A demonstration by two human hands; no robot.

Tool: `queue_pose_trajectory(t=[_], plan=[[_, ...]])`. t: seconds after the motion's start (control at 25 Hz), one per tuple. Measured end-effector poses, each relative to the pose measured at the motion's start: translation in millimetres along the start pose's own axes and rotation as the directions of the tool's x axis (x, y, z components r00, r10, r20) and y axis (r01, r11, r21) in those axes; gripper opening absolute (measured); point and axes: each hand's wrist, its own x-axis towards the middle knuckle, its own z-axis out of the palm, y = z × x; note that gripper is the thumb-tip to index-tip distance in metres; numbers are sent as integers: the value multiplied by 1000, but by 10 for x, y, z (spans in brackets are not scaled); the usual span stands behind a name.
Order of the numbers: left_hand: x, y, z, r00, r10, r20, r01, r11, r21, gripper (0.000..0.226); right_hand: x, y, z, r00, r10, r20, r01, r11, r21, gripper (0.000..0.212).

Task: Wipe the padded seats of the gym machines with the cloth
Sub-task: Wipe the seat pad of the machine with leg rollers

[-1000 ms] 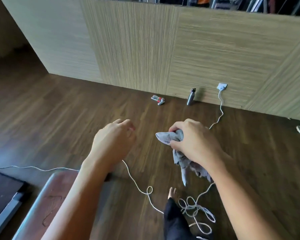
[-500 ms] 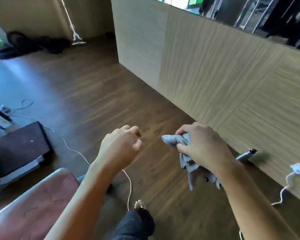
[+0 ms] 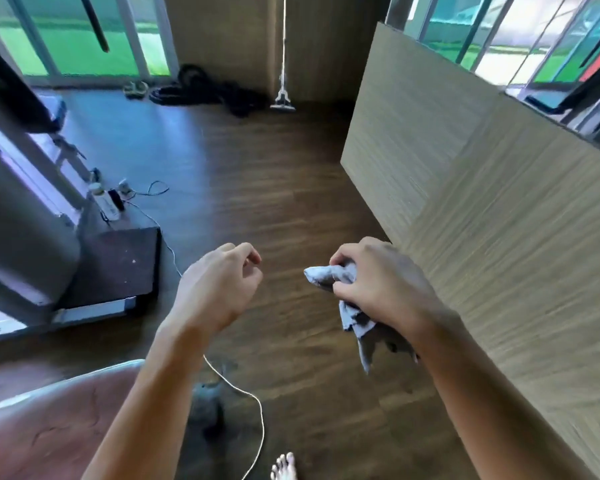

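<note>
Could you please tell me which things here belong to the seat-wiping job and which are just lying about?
For the job: cloth, gripped in the right hand; padded seat.
Lying about: white cord, mop, power strip, sandals.

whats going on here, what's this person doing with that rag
A person is standing barefoot on the wood floor, gripping a bunched grey cloth in the right hand. The left hand hovers beside it, fingers loosely curled, holding nothing. A reddish padded seat sits at the lower left, by the left forearm; the cloth is not touching it. A white cable trails across the floor nearby.
</note>
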Motion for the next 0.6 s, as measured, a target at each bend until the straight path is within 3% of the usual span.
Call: queue_pose_trajectory(t=[0.16, 0.32, 0.44, 0.6], plan=[[132, -417, -142, 968, -223, -118, 224, 975, -9, 20, 866, -442, 73, 963, -252, 97, 253, 967, -1, 23], [-15, -868, -171, 842, -506, -189, 505, 861, -55, 20, 1471, -1026, 310, 827, -530, 190, 532, 846, 44, 26], [-201, -1019, -190, 682, -673, -287, 668, 733, -131, 28, 1800, -1419, 536, 661, -707, 251, 715, 696, 75, 25], [-466, -985, -70, 364, -837, -408, 851, 477, -220, 12, 2126, -1842, 742, 357, -871, 338, 888, 428, 165, 27]])
